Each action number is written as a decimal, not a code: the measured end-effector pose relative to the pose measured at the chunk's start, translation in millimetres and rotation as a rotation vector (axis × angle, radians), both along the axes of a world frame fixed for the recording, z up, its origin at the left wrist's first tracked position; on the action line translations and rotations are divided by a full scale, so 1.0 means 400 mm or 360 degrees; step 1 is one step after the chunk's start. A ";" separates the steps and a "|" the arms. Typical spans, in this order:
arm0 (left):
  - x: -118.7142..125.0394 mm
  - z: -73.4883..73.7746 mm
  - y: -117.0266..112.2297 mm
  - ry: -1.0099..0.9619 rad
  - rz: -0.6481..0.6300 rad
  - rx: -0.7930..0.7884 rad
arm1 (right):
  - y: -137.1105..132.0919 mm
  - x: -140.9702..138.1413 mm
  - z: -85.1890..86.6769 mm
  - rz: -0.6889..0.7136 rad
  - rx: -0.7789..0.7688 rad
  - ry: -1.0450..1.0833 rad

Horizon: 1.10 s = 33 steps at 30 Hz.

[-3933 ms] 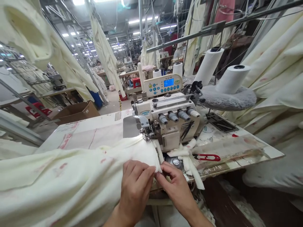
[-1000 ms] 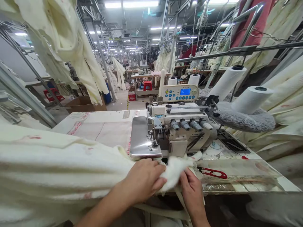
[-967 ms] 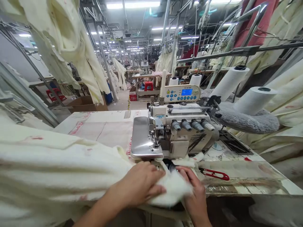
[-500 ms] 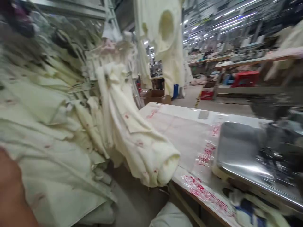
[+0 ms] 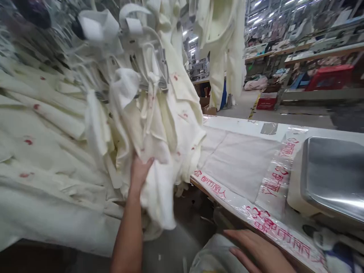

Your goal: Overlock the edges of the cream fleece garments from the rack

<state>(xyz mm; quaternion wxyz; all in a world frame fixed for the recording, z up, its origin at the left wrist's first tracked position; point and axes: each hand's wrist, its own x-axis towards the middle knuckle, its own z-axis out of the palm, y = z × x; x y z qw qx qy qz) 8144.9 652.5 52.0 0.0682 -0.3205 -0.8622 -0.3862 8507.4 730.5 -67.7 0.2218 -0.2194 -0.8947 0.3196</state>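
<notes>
My left hand (image 5: 140, 172) reaches into cream cut-fabric pieces (image 5: 159, 151) with small red prints, hanging from clips at the left. Its thumb stretches across the cloth, while the other fingers are hidden among the folds, so I cannot tell whether they grip. Low at the right, my right hand (image 5: 253, 246) holds nothing. Its fingers are extended and apart, close to the table's front edge and above a pale covered shape (image 5: 216, 254) that may be my lap.
A white sewing table (image 5: 241, 159), its edge taped in clear plastic with red lettering, carries a metal-topped machine bed (image 5: 332, 178) at right. More cream cloth (image 5: 57, 151) hangs in a thick bank at left. A red box (image 5: 267, 100) stands on the floor beyond.
The view has shifted, and the hanging cream cloth has swung nearer the middle. My left hand is now in among the pieces. My right hand has come into view at the bottom.
</notes>
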 end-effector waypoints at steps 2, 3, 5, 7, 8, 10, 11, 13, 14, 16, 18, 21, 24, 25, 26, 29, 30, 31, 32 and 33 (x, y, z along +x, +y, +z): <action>0.030 -0.025 0.087 -0.0085 -0.0125 -0.0115 | -0.005 -0.066 -0.010 0.0032 -0.0366 -0.0078; 0.049 -0.028 0.119 -0.0096 -0.0178 -0.0134 | -0.009 -0.105 -0.024 0.0026 -0.0514 -0.0062; 0.092 -0.017 0.158 -0.0104 -0.0263 -0.0162 | -0.021 -0.190 -0.065 -0.0100 -0.0712 0.0084; 0.132 0.007 0.167 -0.0091 -0.0388 -0.0182 | -0.037 -0.267 -0.105 -0.0403 -0.0949 0.0321; 0.148 0.018 0.163 -0.0082 -0.0525 -0.0191 | -0.045 -0.294 -0.117 -0.0511 -0.1019 0.0397; 0.164 0.028 0.141 -0.0090 -0.0910 -0.0144 | -0.054 -0.311 -0.114 -0.0622 -0.1120 0.0495; 0.165 0.023 0.124 -0.0111 -0.1064 -0.0066 | -0.053 -0.299 -0.096 -0.0631 -0.1156 0.0524; 0.158 -0.006 0.088 -0.0159 -0.1147 0.0142 | -0.038 -0.246 -0.033 -0.0665 -0.1313 0.0663; 0.151 -0.029 0.071 -0.0165 -0.1078 0.0221 | -0.025 -0.211 0.007 -0.0701 -0.1439 0.0786; 0.138 -0.082 0.048 -0.0124 -0.0881 0.0248 | 0.008 -0.143 0.093 -0.0724 -0.1621 0.1042; 0.124 -0.132 0.044 -0.0076 -0.0769 0.0121 | 0.045 -0.098 0.164 -0.0718 -0.1639 0.1274; 0.104 -0.192 0.052 -0.0091 -0.0869 -0.0168 | 0.096 -0.081 0.219 -0.0736 -0.1579 0.1507; 0.080 -0.244 0.027 -0.0073 -0.1031 -0.0358 | 0.134 -0.088 0.213 -0.0780 -0.1601 0.1537; 0.071 -0.260 0.009 -0.0048 -0.0989 -0.0383 | 0.142 -0.089 0.204 -0.0798 -0.1612 0.1532; 0.061 -0.275 -0.012 -0.0022 -0.0893 -0.0395 | 0.149 -0.090 0.195 -0.0812 -0.1623 0.1531; 0.029 -0.303 -0.058 0.0010 -0.0429 -0.0390 | 0.164 -0.091 0.174 -0.0800 -0.1615 0.1497; 0.018 -0.306 -0.063 -0.0012 -0.0303 -0.0407 | 0.167 -0.091 0.172 -0.0785 -0.1612 0.1481; 0.008 -0.305 -0.063 -0.0056 -0.0227 -0.0444 | 0.169 -0.092 0.172 -0.0748 -0.1619 0.1463; -0.001 -0.300 -0.060 -0.0118 -0.0205 -0.0502 | 0.171 -0.091 0.173 -0.0686 -0.1629 0.1438; -0.008 -0.290 -0.056 -0.0187 -0.0226 -0.0570 | 0.170 -0.090 0.172 -0.0602 -0.1634 0.1400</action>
